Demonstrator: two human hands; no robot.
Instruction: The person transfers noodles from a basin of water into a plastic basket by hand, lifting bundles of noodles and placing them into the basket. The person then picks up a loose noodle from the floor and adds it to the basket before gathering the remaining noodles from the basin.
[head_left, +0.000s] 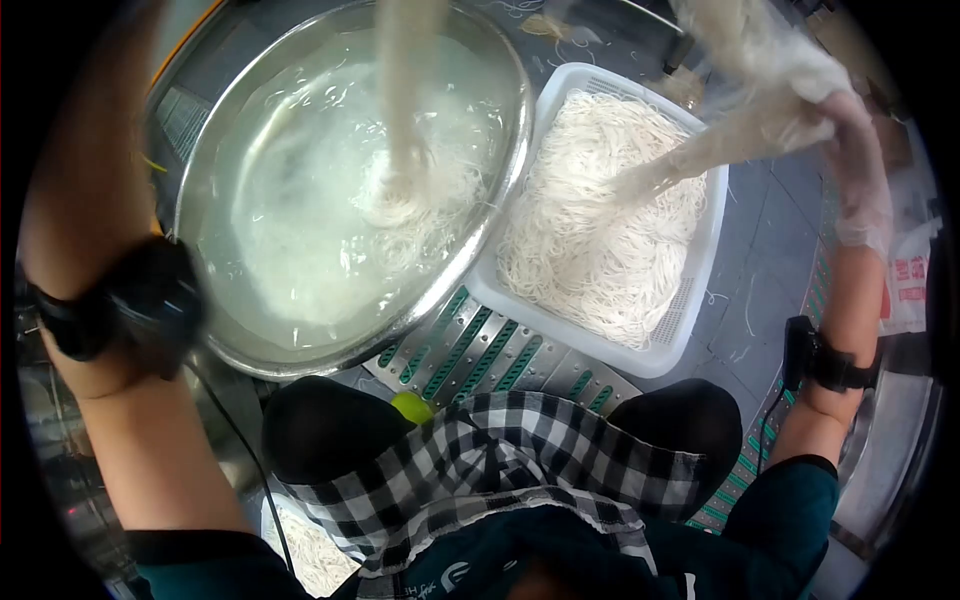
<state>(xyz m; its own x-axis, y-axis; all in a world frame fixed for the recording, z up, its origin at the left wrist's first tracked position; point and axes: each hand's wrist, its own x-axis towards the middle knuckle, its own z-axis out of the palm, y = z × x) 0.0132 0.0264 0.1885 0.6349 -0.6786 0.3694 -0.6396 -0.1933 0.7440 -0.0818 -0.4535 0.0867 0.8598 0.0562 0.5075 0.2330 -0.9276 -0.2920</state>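
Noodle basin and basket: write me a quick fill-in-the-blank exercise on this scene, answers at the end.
In this view, the metal basin is on the ____ side of the basket.
The basket's colour is ____.
The gloved hand with noodles hanging from it is the person's ____ one.
The checked cloth over the lap is white and ____.
Missing words: left; white; right; black.

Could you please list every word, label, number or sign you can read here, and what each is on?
No text reads clearly enough to quote.
White packaging: red characters, too blurred to read.
Shirt: pale logo and letters, too small.
Grey panel: fine marks, too small to tell if print.
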